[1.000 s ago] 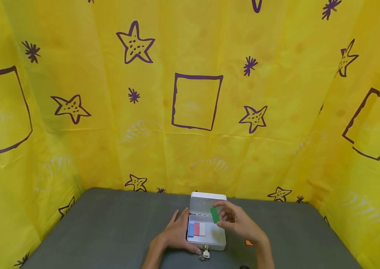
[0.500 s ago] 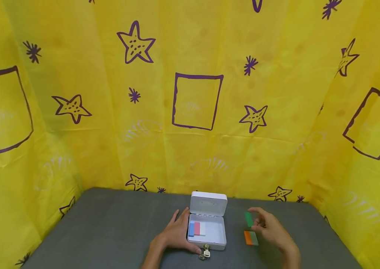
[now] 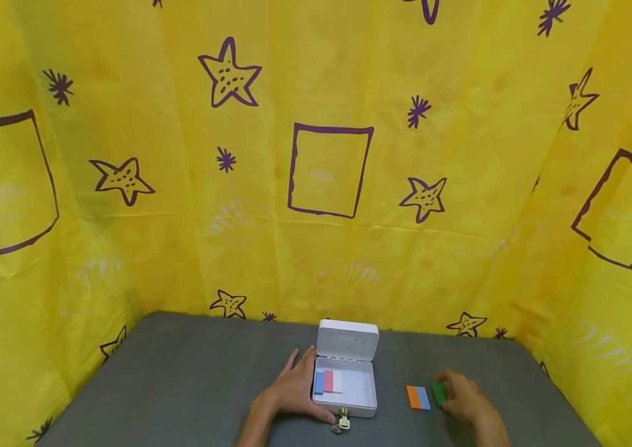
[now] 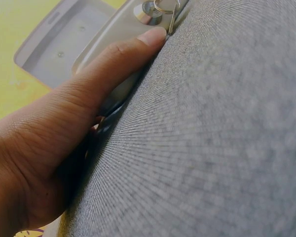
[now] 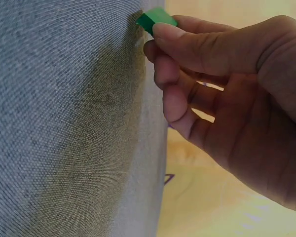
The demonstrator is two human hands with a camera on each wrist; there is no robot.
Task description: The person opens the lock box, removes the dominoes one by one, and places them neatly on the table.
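My right hand [image 3: 464, 397] pinches a green block [image 3: 437, 395] between thumb and fingers, low over the table. Right beside it, an orange block [image 3: 413, 398] and a light blue block [image 3: 423, 398] lie side by side. To the left stands a white metal cash box [image 3: 357, 412], its lid [image 3: 347, 340] raised. Inside, along its left part, are a blue block [image 3: 319, 383], a pink block [image 3: 328, 381] and a white block [image 3: 338, 381]. My left hand [image 3: 292, 386] rests against the box's left side, its straight thumb [image 4: 121, 54] along the front; its other fingers are hidden in the left wrist view.
Keys [image 3: 344, 422] hang from the lock at the front of the box. Everything stands on a grey cloth-covered table [image 3: 210, 372]. A yellow curtain [image 3: 260, 261] with purple stars closes off the back and both sides.
My right hand has carried the green block from over the box to the right and down, beside the orange and light blue blocks. My left hand has stayed at the box.
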